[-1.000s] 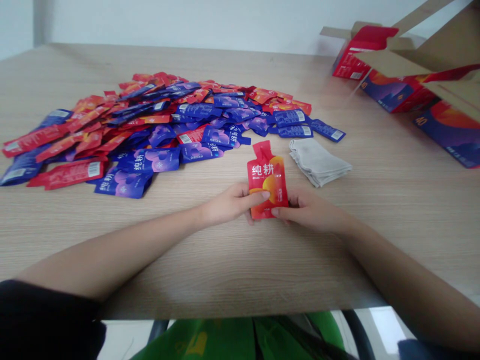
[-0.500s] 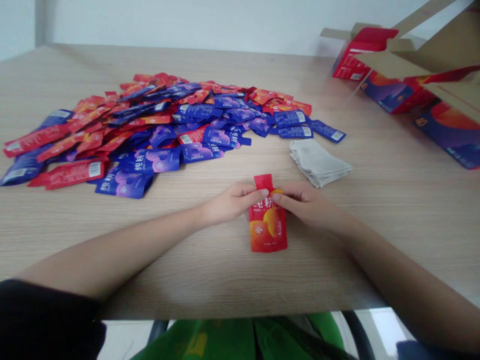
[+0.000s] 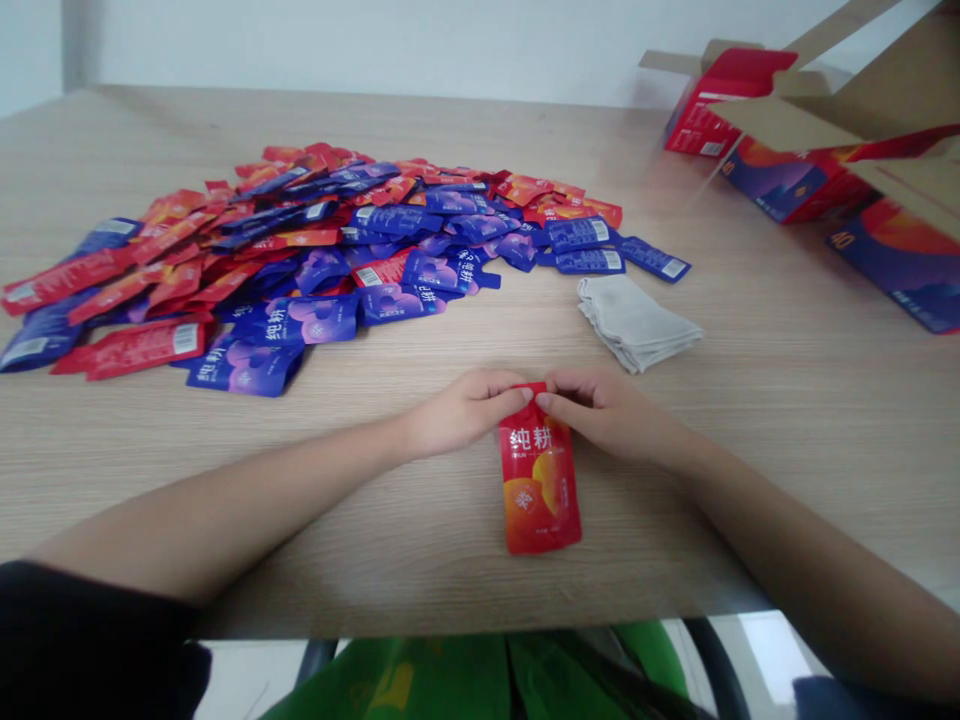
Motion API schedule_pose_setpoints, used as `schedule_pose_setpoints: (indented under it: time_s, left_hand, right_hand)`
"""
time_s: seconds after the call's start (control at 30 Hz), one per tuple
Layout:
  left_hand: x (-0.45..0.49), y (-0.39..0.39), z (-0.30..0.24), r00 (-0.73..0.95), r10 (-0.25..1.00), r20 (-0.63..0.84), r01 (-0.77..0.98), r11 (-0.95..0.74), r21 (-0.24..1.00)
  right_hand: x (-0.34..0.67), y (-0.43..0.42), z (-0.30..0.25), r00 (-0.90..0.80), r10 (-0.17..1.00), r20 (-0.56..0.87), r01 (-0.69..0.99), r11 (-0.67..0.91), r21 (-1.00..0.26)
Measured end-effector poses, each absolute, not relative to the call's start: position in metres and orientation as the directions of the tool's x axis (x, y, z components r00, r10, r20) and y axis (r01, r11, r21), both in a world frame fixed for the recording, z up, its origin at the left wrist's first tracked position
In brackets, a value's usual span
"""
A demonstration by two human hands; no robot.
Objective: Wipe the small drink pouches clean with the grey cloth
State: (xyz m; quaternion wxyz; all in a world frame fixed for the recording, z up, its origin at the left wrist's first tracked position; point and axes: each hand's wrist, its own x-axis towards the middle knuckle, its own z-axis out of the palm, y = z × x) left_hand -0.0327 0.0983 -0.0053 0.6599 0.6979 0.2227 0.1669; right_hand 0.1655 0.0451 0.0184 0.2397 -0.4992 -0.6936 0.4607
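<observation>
A red gel pouch [image 3: 540,480] with an orange fruit print and white characters lies flat on the wooden table, its lower end toward me. My left hand [image 3: 465,412] and my right hand [image 3: 607,412] meet at its top end, pinching it from either side between fingers and thumbs. My fingers hide the pouch's spout end. Just beyond my hands spreads a large heap of red and blue pouches [image 3: 300,260]. A folded grey cloth [image 3: 637,322] lies to the right of the heap, beyond my right hand.
Open cardboard cartons [image 3: 795,130] with red and blue printed panels stand at the far right of the table. A wall rises behind the table. Below the table's near edge [image 3: 450,632], something green and dark chair parts show.
The red pouch has slid toward me, down the view, and my fingers now pinch its top end instead of its lower part. The heap and the cloth have not moved.
</observation>
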Motion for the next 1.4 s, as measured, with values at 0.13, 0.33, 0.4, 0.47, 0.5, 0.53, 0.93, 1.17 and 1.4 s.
schedule_pose_setpoints:
  time_s: [0.13, 0.33, 0.4, 0.47, 0.5, 0.53, 0.93, 1.17, 1.4]
  left_hand:
    - [-0.031, 0.100, -0.005, 0.859, 0.509, -0.057, 0.095, -0.049, 0.994]
    - [-0.032, 0.099, -0.007, 0.861, 0.508, -0.022, 0.088, -0.105, 0.991]
    - [-0.032, 0.098, -0.006, 0.863, 0.505, -0.003, 0.097, -0.159, 0.983]
    - [-0.031, 0.097, -0.005, 0.866, 0.500, 0.000, 0.113, -0.196, 0.974]
    - [-0.031, 0.097, -0.005, 0.867, 0.498, -0.003, 0.121, -0.204, 0.971]
    - [-0.031, 0.097, -0.005, 0.868, 0.496, -0.005, 0.126, -0.210, 0.970]
    - [-0.030, 0.096, -0.005, 0.836, 0.546, -0.049, 0.127, -0.106, 0.986]
    - [-0.029, 0.101, -0.003, 0.836, 0.546, -0.052, 0.022, 0.062, 0.998]
    - [-0.029, 0.101, -0.008, 0.814, 0.577, -0.063, 0.007, 0.099, 0.995]
  right_hand:
    - [0.166, 0.045, 0.016, -0.357, 0.921, -0.158, 0.488, 0.040, -0.872]
    - [0.163, 0.047, 0.015, -0.334, 0.933, -0.135, 0.416, 0.017, -0.909]
    - [0.162, 0.046, 0.014, -0.332, 0.935, -0.125, 0.415, 0.026, -0.910]
    - [0.161, 0.046, 0.013, -0.328, 0.938, -0.112, 0.438, 0.046, -0.898]
    - [0.161, 0.046, 0.013, -0.328, 0.939, -0.105, 0.452, 0.058, -0.890]
    - [0.161, 0.046, 0.012, -0.329, 0.939, -0.100, 0.462, 0.067, -0.884]
    - [0.162, 0.044, 0.011, -0.282, 0.958, -0.048, 0.466, 0.093, -0.880]
    - [0.167, 0.051, 0.014, -0.285, 0.951, -0.119, 0.319, -0.023, -0.947]
    - [0.170, 0.053, 0.013, -0.307, 0.927, -0.216, 0.246, -0.142, -0.959]
